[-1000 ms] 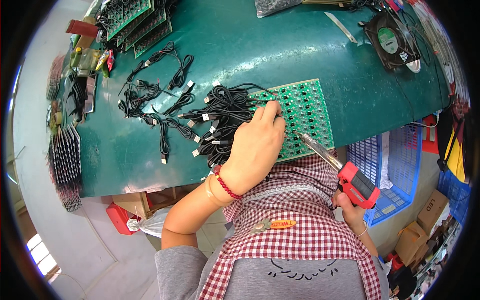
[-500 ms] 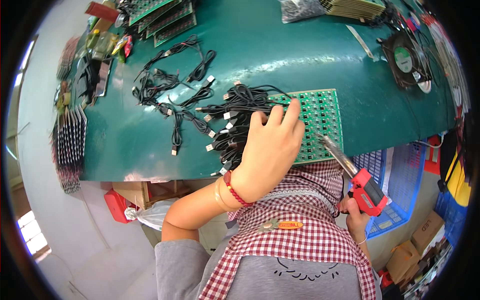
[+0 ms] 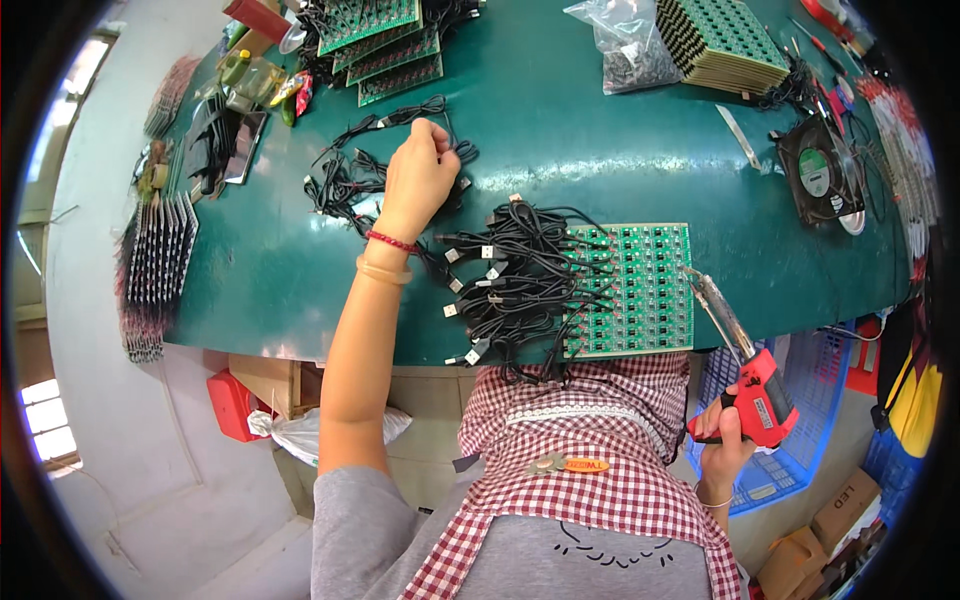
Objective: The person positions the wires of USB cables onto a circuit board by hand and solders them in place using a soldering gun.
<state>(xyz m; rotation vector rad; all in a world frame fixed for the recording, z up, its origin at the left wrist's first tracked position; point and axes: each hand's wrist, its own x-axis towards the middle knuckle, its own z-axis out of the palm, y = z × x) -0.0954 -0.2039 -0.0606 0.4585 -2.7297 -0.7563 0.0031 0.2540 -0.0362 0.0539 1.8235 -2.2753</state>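
My left hand (image 3: 418, 180) reaches over the loose pile of black USB cables (image 3: 345, 185). Its fingertips are pinched together on one coiled USB cable (image 3: 464, 152), partly hidden by the hand. In my right hand (image 3: 724, 440) is a red, pistol-shaped soldering gun (image 3: 765, 400), its metal tip pointing up at the right edge of a green circuit board panel (image 3: 640, 290). The panel lies at the table's front edge, with rows of small parts on it. A thick bunch of black USB cables (image 3: 520, 285) spreads along its left side, some wires reaching onto the panel.
Stacked circuit boards stand at the back left (image 3: 400, 75) and back right (image 3: 725, 45) of the green table (image 3: 560, 120). A clear bag (image 3: 635, 60) lies between them. At the right sit a black fan (image 3: 812, 175) and a metal strip (image 3: 738, 137). Below is a blue crate (image 3: 780, 480).
My left hand has left the panel and moved up and left to the loose cables. The soldering gun's tip has shifted off the panel toward its right edge. The whole view has shifted.
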